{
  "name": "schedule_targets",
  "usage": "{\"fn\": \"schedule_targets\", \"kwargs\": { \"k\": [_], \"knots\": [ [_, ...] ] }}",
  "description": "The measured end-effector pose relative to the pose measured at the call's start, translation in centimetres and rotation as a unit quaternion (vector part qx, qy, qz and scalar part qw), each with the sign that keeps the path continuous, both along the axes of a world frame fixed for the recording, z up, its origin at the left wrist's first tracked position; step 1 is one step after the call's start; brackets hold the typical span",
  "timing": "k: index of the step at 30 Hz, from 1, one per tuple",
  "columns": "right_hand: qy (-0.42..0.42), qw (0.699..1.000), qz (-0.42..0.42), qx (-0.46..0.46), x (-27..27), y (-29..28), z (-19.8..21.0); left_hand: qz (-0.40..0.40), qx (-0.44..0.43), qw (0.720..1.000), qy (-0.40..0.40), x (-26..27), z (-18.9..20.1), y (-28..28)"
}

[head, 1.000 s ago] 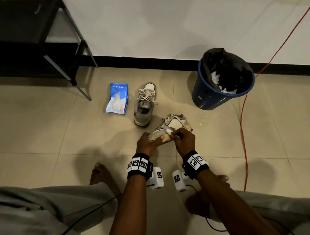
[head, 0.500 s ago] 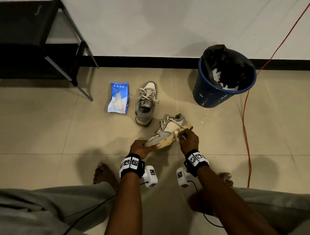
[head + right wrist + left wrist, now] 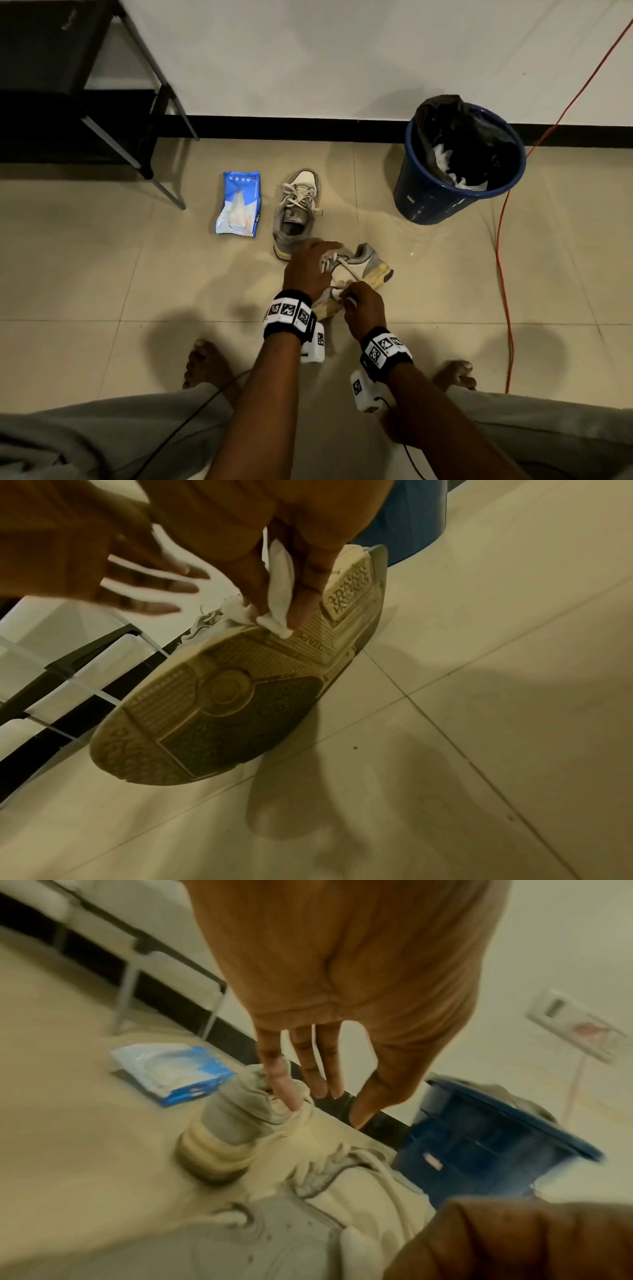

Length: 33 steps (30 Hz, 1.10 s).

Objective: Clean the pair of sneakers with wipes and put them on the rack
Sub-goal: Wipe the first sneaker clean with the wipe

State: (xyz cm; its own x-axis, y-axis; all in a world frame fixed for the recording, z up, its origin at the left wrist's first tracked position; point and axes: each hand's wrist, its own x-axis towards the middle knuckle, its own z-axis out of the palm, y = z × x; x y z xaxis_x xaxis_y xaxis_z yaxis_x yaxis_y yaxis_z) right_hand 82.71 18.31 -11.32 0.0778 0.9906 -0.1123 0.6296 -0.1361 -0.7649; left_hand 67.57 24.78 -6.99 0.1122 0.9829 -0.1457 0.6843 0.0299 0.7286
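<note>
The near grey-and-white sneaker (image 3: 363, 270) is tipped on its side, and its worn sole (image 3: 222, 696) faces the right wrist camera. My right hand (image 3: 359, 301) pinches a white wipe (image 3: 282, 588) against the edge of that sole, thumb on the tread. My left hand (image 3: 308, 267) hovers over the laces with straight, spread fingers (image 3: 150, 588) and holds nothing. The second sneaker (image 3: 296, 212) stands upright on the floor just behind. A blue pack of wipes (image 3: 239, 205) lies to its left. The black rack (image 3: 68, 85) stands at the far left by the wall.
A blue bin (image 3: 455, 192) lined with a black bag and holding used wipes stands at the right by the wall. An orange cable (image 3: 501, 274) runs down the floor on its right. My bare feet (image 3: 202, 363) rest on the tiles.
My left hand has let go of the sneaker's toe and moved up over the laces, fingers spread. My right hand with the wipe has slid along the sole toward me.
</note>
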Motion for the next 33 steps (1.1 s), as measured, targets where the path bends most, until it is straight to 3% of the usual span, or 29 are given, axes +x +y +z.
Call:
{"fn": "schedule_targets", "kwargs": {
  "k": [4,6,8,10,13,16,19,21,25,27,30,33],
  "knots": [
    [0.012,1.0,-0.007,-0.01,0.7,-0.3,-0.6,-0.192,-0.038,0.966,0.17,2.6,0.1,3.0],
    [0.008,1.0,-0.003,-0.009,0.9,-0.6,-0.5,-0.217,-0.028,0.96,0.173,2.7,-0.6,3.6],
    [0.013,1.0,-0.008,-0.014,1.0,-0.7,-0.8,-0.171,0.002,0.981,0.097,2.1,-0.9,3.8],
    [0.024,1.0,-0.012,-0.017,0.9,-0.5,-1.0,-0.048,0.003,0.999,0.02,0.9,-1.3,4.2],
    [0.025,1.0,-0.011,-0.009,0.6,0.0,-1.2,0.077,-0.04,0.994,0.067,-1.1,-2.1,4.3],
    [0.035,0.999,-0.018,-0.005,0.7,-0.1,-1.5,0.082,0.001,0.994,0.07,-1.0,-1.2,3.3],
    [0.036,0.999,-0.016,-0.004,1.0,-0.2,-1.5,0.074,0.032,0.997,-0.015,-0.2,-0.3,1.8],
    [0.038,0.999,-0.013,0.0,0.9,-0.2,-1.4,0.033,-0.024,0.999,-0.031,-0.3,-0.7,0.4],
    [0.023,1.0,-0.011,0.011,0.6,0.2,-1.8,-0.038,-0.174,0.981,0.072,-0.8,-2.0,-3.1],
    [-0.004,1.0,0.017,0.005,0.4,0.7,-1.3,-0.005,-0.183,0.98,0.079,-0.6,-2.7,-4.0],
    [-0.065,0.994,0.085,0.027,0.7,3.1,-0.1,0.088,-0.168,0.982,0.019,-0.6,-3.4,-4.4],
    [-0.054,0.998,0.007,0.04,1.6,6.1,0.8,0.094,-0.178,0.979,0.02,-0.6,-3.3,-4.4]
  ]
}}
